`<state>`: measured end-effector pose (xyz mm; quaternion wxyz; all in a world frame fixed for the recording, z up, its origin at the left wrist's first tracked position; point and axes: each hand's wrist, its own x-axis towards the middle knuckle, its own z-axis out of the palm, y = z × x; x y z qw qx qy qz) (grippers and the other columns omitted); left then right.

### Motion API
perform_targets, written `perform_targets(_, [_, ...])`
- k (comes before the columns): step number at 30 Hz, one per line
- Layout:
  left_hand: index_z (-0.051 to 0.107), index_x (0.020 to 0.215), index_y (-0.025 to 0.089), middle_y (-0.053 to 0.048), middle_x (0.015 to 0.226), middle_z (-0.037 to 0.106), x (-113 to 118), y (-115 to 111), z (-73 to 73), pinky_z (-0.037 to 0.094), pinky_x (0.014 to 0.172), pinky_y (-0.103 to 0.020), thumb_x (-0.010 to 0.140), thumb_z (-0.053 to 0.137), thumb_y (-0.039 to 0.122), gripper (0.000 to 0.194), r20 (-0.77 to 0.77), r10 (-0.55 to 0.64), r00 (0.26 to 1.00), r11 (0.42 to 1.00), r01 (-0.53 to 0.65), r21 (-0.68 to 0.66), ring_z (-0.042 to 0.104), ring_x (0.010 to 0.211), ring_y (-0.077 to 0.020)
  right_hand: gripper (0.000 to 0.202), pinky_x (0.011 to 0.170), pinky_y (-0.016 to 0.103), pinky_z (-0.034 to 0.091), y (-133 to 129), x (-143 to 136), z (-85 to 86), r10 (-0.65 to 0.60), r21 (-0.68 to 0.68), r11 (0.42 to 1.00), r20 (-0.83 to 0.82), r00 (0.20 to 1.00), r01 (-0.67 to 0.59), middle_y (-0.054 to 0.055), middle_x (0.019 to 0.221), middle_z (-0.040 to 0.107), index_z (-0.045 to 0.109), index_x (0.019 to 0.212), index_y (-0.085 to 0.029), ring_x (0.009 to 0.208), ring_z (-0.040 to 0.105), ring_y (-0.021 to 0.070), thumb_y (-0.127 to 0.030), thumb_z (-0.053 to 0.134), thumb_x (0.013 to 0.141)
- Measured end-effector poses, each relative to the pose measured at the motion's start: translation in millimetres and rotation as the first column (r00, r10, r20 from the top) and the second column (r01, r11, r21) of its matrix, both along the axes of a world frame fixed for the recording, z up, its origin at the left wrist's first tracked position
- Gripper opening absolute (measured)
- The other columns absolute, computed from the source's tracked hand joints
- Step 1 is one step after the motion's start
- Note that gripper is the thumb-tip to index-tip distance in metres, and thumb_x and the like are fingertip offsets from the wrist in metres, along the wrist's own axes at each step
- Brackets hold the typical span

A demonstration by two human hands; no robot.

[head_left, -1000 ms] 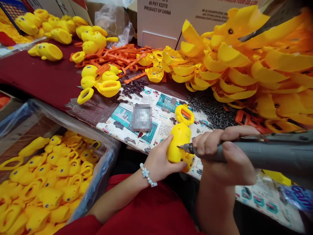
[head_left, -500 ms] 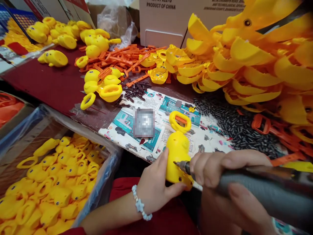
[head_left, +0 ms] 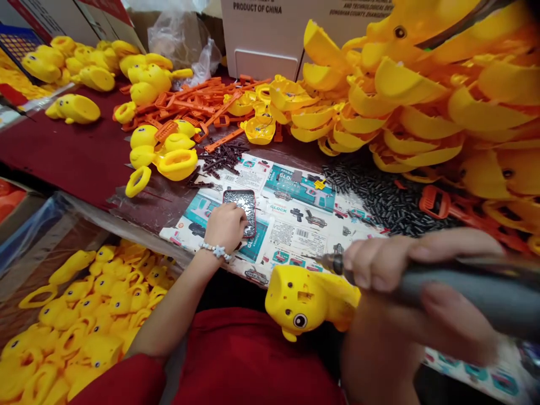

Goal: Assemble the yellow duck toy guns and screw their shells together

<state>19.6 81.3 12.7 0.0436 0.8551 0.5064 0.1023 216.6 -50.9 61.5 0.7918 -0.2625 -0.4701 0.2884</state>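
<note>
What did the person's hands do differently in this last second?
The left hand let go of the yellow duck toy and moved up the table onto the phone. The duck toy now lies on its side at the table edge, below the right hand. The right hand kept its grip on the grey electric screwdriver.
</note>
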Motion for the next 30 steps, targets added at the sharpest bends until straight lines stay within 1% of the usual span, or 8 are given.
perform_targets(3, [0.064,0.071,0.014,-0.009,0.082,0.065,-1.1,-6.8,3.9,0.048,0.078,-0.038,0.080,0.060,0.013,0.009,0.074,-0.025,0.997,0.999,0.022,0.032,0.062,0.085,-0.0247,0.012,0.041,0.028,0.041,25.8,-12.6,8.7,-0.050,0.045,0.998,-0.053,0.997,0.052,-0.005,0.051,0.051,0.057,0.085,-0.018,0.040,0.047,0.0118,-0.019,0.059,0.073])
perform_targets(5, [0.063,0.072,0.014,-0.007,0.081,0.067,-1.1,-18.5,7.6,0.051,0.075,-0.034,0.080,0.058,0.013,0.009,0.321,-0.083,0.943,0.996,0.082,0.018,0.063,0.081,-0.0208,0.012,0.040,0.028,0.041,31.5,-15.8,12.0,-0.091,0.046,0.994,-0.080,0.993,0.095,-0.005,0.049,0.050,0.055,0.083,-0.019,0.039,0.047,0.0118,-0.017,0.059,0.072])
perform_targets(9, [0.064,0.070,0.015,-0.006,0.076,0.071,8.0,-46.7,9.8,0.056,0.067,-0.027,0.077,0.060,0.015,0.008,0.811,-0.085,0.578,0.952,0.287,-0.105,0.068,0.073,-0.0155,0.009,0.043,0.028,0.042,20.8,-20.4,23.2,-0.097,-0.002,0.995,-0.089,0.991,0.097,-0.006,0.049,0.050,0.053,0.080,-0.020,0.039,0.045,0.0106,-0.022,0.060,0.075])
perform_targets(11, [0.064,0.066,0.015,-0.006,0.074,0.072,14.5,-55.1,7.4,0.057,0.067,-0.026,0.075,0.063,0.014,0.009,0.849,-0.086,0.521,0.929,0.349,-0.120,0.068,0.071,-0.0149,0.014,0.044,0.029,0.042,11.3,-23.2,28.4,-0.072,-0.027,0.997,-0.091,0.993,0.070,-0.005,0.048,0.049,0.052,0.078,-0.019,0.039,0.045,0.0103,-0.031,0.059,0.081])
perform_targets(14, [0.063,0.064,0.015,-0.005,0.072,0.071,20.0,-57.8,3.8,0.057,0.068,-0.026,0.074,0.067,0.014,0.011,0.857,-0.104,0.504,0.904,0.407,-0.129,0.067,0.069,-0.0142,0.021,0.048,0.031,0.044,0.8,-26.4,30.0,-0.045,-0.082,0.996,-0.084,0.995,0.038,-0.004,0.051,0.050,0.052,0.081,-0.019,0.042,0.047,0.0112,-0.039,0.053,0.089])
perform_targets(18, [0.067,0.066,0.015,-0.005,0.072,0.072,18.7,-55.3,4.9,0.056,0.066,-0.026,0.074,0.069,0.014,0.008,0.869,-0.074,0.490,0.879,0.443,-0.175,0.067,0.068,-0.0146,0.010,0.052,0.032,0.045,-2.8,-27.9,24.3,0.013,-0.070,0.997,-0.067,0.998,-0.017,-0.004,0.056,0.052,0.053,0.088,-0.019,0.046,0.049,0.0115,-0.027,0.056,0.084])
perform_targets(26, [0.071,0.069,0.016,-0.005,0.074,0.073,18.5,-55.8,4.9,0.057,0.066,-0.024,0.074,0.068,0.014,0.006,0.849,-0.091,0.520,0.879,0.442,-0.176,0.068,0.069,-0.0141,0.023,0.051,0.034,0.043,-5.3,-34.0,28.6,-0.063,-0.136,0.989,-0.075,0.995,0.052,-0.003,0.053,0.050,0.052,0.083,-0.020,0.044,0.047,0.0125,-0.042,0.052,0.090])
perform_targets(30, [0.070,0.069,0.015,-0.004,0.073,0.073,22.4,-59.6,5.5,0.057,0.070,-0.023,0.075,0.067,0.011,0.008,0.841,-0.129,0.526,0.898,0.422,-0.127,0.068,0.070,-0.0129,0.018,0.052,0.034,0.045,-7.8,-34.4,28.6,-0.085,-0.130,0.988,-0.043,0.995,0.078,-0.003,0.056,0.051,0.052,0.086,-0.020,0.047,0.049,0.0123,-0.037,0.052,0.091])
